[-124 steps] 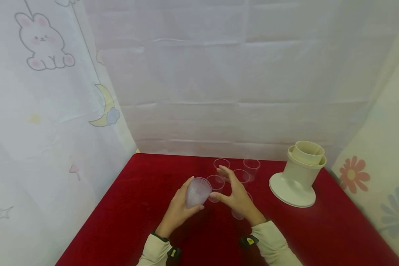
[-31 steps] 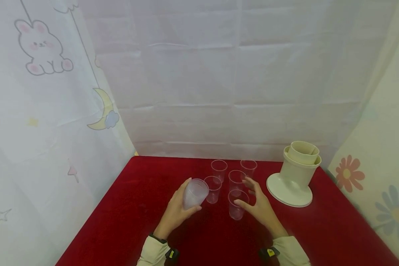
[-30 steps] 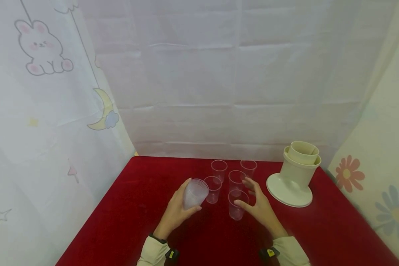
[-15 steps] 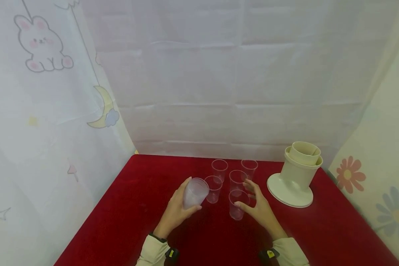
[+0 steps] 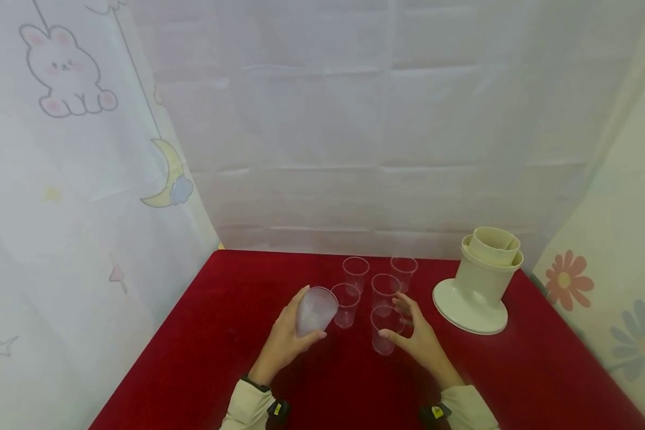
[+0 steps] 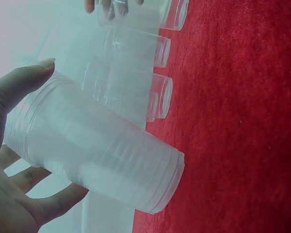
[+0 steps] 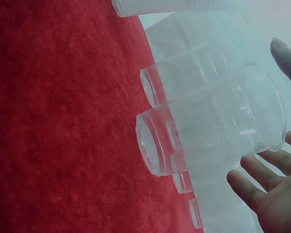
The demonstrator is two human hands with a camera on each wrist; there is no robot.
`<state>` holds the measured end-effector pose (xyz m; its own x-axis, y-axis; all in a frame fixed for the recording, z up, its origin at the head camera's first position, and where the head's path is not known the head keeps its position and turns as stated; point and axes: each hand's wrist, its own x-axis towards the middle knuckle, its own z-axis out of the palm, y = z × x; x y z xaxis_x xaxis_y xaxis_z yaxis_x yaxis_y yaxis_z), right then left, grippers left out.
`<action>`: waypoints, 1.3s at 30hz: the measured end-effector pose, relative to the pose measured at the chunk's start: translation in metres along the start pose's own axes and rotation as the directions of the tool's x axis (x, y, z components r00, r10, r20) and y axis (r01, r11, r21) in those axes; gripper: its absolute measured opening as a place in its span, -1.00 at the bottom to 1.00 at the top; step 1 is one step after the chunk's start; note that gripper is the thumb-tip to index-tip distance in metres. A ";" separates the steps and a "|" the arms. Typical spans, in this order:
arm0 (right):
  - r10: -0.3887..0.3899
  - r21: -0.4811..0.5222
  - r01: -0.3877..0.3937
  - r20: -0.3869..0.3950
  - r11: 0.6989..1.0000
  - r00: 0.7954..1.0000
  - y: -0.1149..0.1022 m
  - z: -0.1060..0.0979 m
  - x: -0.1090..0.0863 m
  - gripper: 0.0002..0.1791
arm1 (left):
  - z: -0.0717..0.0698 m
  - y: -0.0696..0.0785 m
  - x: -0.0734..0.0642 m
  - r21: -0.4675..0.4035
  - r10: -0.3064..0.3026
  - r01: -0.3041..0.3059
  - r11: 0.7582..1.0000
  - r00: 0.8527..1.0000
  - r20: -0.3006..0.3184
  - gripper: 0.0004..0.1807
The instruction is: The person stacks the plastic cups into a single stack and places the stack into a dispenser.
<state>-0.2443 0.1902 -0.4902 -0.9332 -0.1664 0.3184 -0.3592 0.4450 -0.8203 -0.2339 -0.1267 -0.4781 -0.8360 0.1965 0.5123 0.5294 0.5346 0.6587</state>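
My left hand (image 5: pixel 287 337) grips a stack of nested clear plastic cups (image 5: pixel 316 313), tilted, with the rims toward the right. In the left wrist view, the stack (image 6: pixel 102 145) is held near its rims between thumb and fingers, its base above the red cloth. My right hand (image 5: pixel 421 343) is spread around the rim of the nearest single cup (image 5: pixel 383 340), which stands upright. In the right wrist view, the thumb is apart from that cup (image 7: pixel 208 121); whether the fingers touch it I cannot tell. Several more single cups stand upright behind it, including one cup (image 5: pixel 346 310) beside the stack.
A cream-coloured plastic piece (image 5: pixel 478 286) with a round base and nested tubes stands at the right. Red cloth (image 5: pixel 204 346) covers the table. Pale printed curtains (image 5: pixel 301 149) hang behind and at both sides.
Since the oldest frame, my right hand has moved right and nearer, from beside the stack to around the nearest cup. Over the last second both hands stay almost still.
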 end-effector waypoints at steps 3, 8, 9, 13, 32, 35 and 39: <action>0.016 0.018 -0.016 0.007 1.000 1.000 0.002 0.002 -0.001 -0.01 | 0.001 0.000 -0.001 0.012 0.007 -0.007 1.000 1.000 -0.002 0.05; 0.032 0.021 -0.032 0.017 0.999 0.999 0.003 0.004 -0.001 0.00 | 0.001 0.001 -0.001 0.020 0.010 -0.010 1.000 1.000 -0.008 0.05; 0.039 0.022 -0.039 0.021 0.999 0.999 0.003 0.005 -0.001 0.01 | 0.001 0.001 -0.001 0.018 0.006 -0.006 1.000 1.000 -0.006 0.05; 0.060 0.036 -0.061 0.036 0.997 0.998 0.004 0.007 -0.003 0.01 | 0.001 0.001 -0.002 0.011 -0.010 0.010 1.000 1.000 0.005 0.05; 0.056 0.030 -0.058 0.060 0.998 0.997 0.010 0.014 -0.002 0.06 | 0.002 0.001 -0.001 0.014 -0.001 0.001 1.000 1.000 -0.007 0.05; 0.058 0.025 -0.060 0.069 0.998 0.996 0.011 0.015 -0.002 0.06 | 0.002 0.000 -0.001 0.011 0.001 -0.001 1.000 1.000 -0.007 0.05; 0.037 0.021 -0.039 0.072 0.999 0.997 0.013 0.015 -0.002 0.05 | 0.002 0.000 -0.001 0.011 0.004 -0.004 1.000 1.000 -0.008 0.05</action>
<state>-0.2468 0.1826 -0.5085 -0.9438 -0.2130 0.2527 -0.3230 0.4326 -0.8418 -0.2334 -0.1254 -0.4803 -0.8326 0.1917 0.5196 0.5311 0.5428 0.6507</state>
